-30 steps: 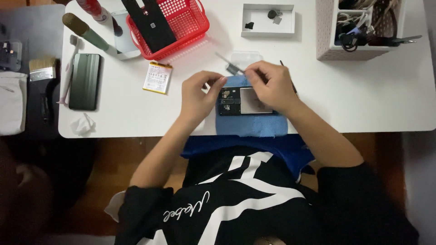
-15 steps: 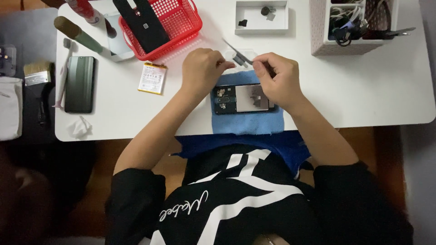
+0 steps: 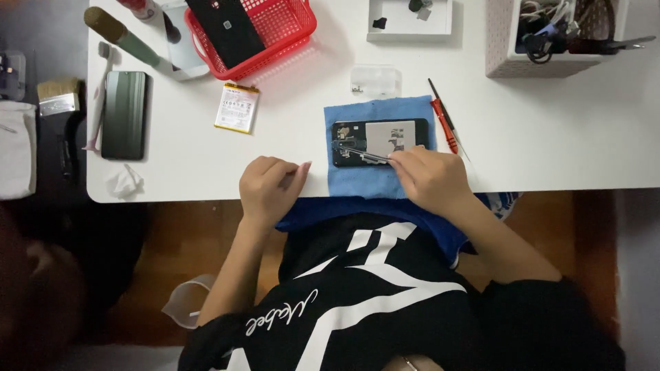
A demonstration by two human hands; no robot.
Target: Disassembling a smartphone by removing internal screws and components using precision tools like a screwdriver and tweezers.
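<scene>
The right hand [image 3: 430, 180] pinches metal tweezers [image 3: 364, 155] over the opened phone [image 3: 379, 141] on the blue cloth [image 3: 364, 182], mid-worktop. The left hand [image 3: 269, 185] rests loosely curled, empty; unbraced, the phone may slide and the tips could scratch its board.

Red basket [image 3: 292, 31] — perhaps brush [image 3: 56, 97]

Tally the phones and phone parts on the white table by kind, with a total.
Opened phone on the blue cloth: 1
Dark green phone lying flat: 1
Black phone in the red basket: 1
Loose battery: 1
Total: 4
</scene>
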